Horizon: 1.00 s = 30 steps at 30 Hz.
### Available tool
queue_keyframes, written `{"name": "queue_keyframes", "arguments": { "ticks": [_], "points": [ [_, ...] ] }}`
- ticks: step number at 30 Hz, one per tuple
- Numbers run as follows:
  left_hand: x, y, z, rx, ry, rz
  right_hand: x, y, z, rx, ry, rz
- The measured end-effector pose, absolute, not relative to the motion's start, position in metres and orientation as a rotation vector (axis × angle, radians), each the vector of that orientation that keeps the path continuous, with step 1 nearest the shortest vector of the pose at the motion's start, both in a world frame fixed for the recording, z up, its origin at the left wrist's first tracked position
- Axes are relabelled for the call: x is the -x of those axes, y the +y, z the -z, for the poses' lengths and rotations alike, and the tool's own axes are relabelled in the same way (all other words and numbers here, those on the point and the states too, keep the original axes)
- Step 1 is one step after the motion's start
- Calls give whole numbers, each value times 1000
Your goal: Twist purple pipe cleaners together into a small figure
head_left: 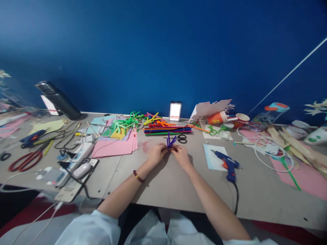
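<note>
Purple pipe cleaners [169,140] stick up in a small fan between my two hands, above the middle of the table. My left hand [156,153] pinches their lower end from the left, and my right hand [181,155] pinches it from the right. The fingertips nearly meet, so the gripped part is mostly hidden. Just behind my right hand lie black-handled scissors [182,139]. Beyond them is a bundle of coloured pipe cleaners [167,130] in several colours.
A blue glue gun [230,166] rests at right on a pale blue card [208,158], its cord running off the front edge. Pink paper [112,148], a power strip [76,163], a phone [68,194] and red scissors [27,160] lie left. A dark bottle [60,100] leans against the wall.
</note>
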<state>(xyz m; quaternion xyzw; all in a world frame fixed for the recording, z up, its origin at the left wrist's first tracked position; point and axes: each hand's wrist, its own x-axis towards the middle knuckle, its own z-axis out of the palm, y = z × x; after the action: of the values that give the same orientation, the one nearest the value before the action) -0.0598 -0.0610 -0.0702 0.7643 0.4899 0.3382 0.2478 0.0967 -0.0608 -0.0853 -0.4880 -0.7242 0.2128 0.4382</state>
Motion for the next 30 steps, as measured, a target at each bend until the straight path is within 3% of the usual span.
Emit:
{"name": "queue_keyframes", "arguments": {
  "ticks": [30],
  "points": [
    [56,-50,78,-2060,1426,-918,-92,-57,94,1355,-1828,-446]
  ]
}}
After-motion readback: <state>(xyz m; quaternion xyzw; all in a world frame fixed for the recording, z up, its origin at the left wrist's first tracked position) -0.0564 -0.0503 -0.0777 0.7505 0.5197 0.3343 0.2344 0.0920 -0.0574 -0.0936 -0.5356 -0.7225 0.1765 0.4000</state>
